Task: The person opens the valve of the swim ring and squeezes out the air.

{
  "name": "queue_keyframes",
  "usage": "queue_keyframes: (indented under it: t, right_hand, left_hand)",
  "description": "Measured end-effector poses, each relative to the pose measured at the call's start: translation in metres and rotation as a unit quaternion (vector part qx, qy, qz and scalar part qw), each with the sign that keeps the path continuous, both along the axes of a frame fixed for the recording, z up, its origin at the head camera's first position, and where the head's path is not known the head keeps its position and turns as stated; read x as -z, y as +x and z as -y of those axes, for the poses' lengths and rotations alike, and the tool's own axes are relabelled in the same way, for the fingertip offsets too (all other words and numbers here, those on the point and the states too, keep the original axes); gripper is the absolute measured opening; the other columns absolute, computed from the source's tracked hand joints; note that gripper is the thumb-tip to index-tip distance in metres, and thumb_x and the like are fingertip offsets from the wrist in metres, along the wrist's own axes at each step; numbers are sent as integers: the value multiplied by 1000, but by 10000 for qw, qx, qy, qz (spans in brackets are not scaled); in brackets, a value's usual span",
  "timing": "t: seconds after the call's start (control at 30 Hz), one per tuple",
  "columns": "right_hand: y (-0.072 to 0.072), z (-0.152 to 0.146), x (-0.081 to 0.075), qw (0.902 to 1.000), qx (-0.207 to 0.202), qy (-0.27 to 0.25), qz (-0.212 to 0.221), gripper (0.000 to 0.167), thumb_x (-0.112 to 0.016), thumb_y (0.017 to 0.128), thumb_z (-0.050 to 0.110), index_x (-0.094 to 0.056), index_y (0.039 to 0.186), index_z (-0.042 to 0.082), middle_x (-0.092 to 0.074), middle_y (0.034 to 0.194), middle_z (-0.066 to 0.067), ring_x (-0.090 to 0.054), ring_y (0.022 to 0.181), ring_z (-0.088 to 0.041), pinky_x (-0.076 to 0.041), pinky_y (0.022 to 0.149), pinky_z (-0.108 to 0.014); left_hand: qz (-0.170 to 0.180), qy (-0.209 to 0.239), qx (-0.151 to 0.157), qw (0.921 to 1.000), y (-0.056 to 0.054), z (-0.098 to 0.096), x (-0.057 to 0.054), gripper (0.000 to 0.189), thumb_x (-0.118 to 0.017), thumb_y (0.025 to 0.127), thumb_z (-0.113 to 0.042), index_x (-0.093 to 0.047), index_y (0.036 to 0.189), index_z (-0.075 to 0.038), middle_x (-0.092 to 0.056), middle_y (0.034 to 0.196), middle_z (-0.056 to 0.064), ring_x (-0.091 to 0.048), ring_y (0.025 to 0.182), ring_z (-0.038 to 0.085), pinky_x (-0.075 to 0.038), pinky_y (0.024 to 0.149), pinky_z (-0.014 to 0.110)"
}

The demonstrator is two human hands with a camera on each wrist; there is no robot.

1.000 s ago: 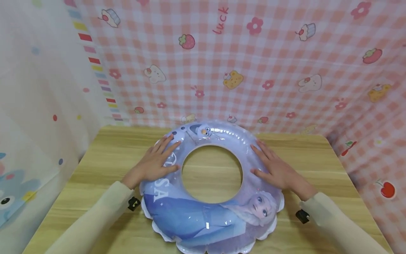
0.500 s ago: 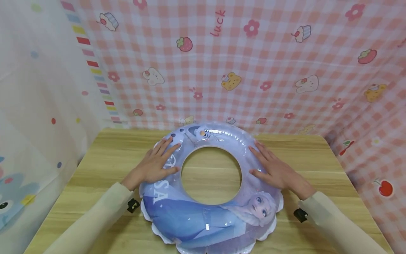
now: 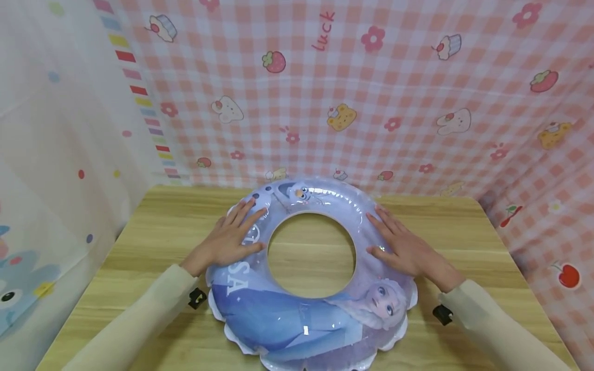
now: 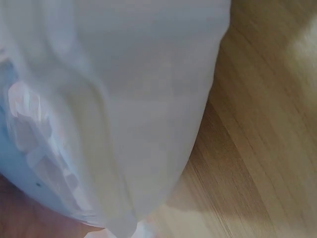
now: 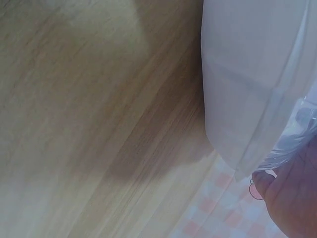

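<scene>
An inflated swim ring [image 3: 297, 324] with a scalloped rim lies flat on the table, printed with a blonde figure in blue, a snowman and white letters. My left hand [image 3: 229, 239] rests on the ring's left side, fingers spread and pointing away from me. On the right side my right hand [image 3: 406, 245] lies the same way, its thumb toward the hole. The left wrist view shows the pale side wall of the swim ring [image 4: 143, 99] and a bit of the hand at the lower left. In the right wrist view, part of the right hand [image 5: 297, 193] touches the ring's glossy top.
The wood-grain table [image 3: 153, 226] extends around the ring. Behind it hangs a pink checked curtain [image 3: 301, 93], which also runs along the right side. A white dotted curtain [image 3: 69, 129] hangs at the left. Small black devices [image 3: 197, 298] sit at both wrists.
Both hands and the swim ring stay in place. Only the head view shifts slightly.
</scene>
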State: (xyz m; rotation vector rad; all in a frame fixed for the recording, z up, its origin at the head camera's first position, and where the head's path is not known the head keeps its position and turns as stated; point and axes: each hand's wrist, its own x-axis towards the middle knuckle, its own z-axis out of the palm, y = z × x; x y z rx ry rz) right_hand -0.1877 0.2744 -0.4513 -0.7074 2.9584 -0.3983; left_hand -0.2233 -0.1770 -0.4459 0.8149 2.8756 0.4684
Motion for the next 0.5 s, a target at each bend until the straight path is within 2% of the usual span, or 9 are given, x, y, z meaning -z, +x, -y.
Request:
queue_keyframes:
  t: [0.5]
  right_hand:
    - [-1, -1, 2, 9999, -33, 25, -128, 82, -50, 104, 54, -14, 166, 16, -3, 174, -15, -6, 161, -39, -25, 124, -62]
  left_hand:
    - [71, -97, -3, 9999, -1, -1, -3, 85, -52, 98, -62, -13, 166, -29, 5, 175, 9, 5, 161, 37, -15, 117, 80]
